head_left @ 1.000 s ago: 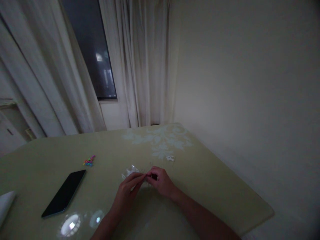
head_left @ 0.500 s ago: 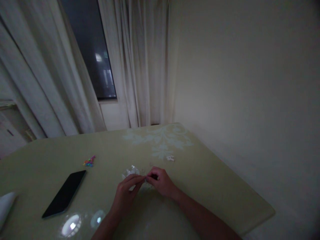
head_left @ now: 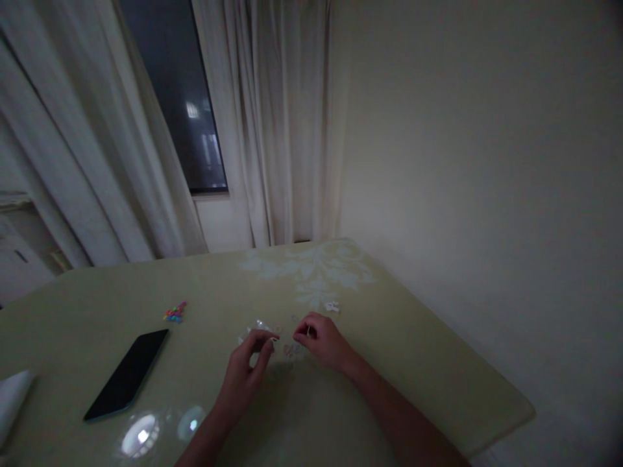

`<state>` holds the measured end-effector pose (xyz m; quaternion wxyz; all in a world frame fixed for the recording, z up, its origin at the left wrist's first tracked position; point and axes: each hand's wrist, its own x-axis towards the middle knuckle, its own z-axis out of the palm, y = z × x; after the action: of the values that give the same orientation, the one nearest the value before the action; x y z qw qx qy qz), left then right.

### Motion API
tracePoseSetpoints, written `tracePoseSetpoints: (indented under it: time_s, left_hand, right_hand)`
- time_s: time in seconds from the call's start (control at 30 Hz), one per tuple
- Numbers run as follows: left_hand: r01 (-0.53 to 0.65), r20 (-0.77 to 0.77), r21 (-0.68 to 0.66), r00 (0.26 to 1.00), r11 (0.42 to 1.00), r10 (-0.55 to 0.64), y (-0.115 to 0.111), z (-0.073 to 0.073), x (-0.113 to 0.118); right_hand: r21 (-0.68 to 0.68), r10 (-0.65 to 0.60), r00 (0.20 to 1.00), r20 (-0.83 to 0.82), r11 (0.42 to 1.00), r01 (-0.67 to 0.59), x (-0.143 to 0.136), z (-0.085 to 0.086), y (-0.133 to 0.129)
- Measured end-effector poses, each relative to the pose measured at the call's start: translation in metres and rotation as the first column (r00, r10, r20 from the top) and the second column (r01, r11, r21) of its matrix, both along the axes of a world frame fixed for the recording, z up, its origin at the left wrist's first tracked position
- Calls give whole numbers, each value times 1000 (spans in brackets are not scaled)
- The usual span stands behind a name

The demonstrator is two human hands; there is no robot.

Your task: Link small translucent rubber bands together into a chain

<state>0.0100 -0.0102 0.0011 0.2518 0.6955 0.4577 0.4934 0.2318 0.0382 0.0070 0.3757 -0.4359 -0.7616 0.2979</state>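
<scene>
My left hand (head_left: 246, 363) is closed in a pinch, with a small white piece (head_left: 274, 340) between thumb and index finger; its exact kind is too small to tell. A short gap to the right, my right hand (head_left: 325, 340) has thumb and fingertips pressed together. Something small and pale shows within its curled fingers, but I cannot make it out. On the table between and below the hands lie several small pinkish, see-through rings (head_left: 291, 351). Crinkled clear plastic (head_left: 260, 324) is partly hidden behind my left hand.
Small white pieces (head_left: 332, 306) lie beyond my right hand. To the left are a pile of colourful little pieces (head_left: 175, 312) and a black phone (head_left: 127, 375). A white object (head_left: 13, 395) sits at the left edge. The green table (head_left: 413, 363) meets a wall on the right.
My hands, whose fingertips met before, have come apart. The right hand has moved slightly up and right, and the rings between them now show.
</scene>
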Motion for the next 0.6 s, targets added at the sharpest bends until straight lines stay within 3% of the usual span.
tracePoseSetpoints:
  time_s: [0.1, 0.37, 0.6]
  left_hand:
    - [-16, 18, -9, 1000, 1000, 16, 2, -4, 0]
    - [-58, 12, 51, 998, 997, 58, 8, -11, -6]
    - [-49, 29, 134, 999, 990, 45, 9, -12, -8]
  right_hand:
    - [-50, 80, 988, 134, 996, -74, 5, -5, 2]
    - [-102, 184, 938, 294, 982, -160, -7, -8, -10]
    - [-49, 136, 870, 474, 991, -128, -12, -3, -20]
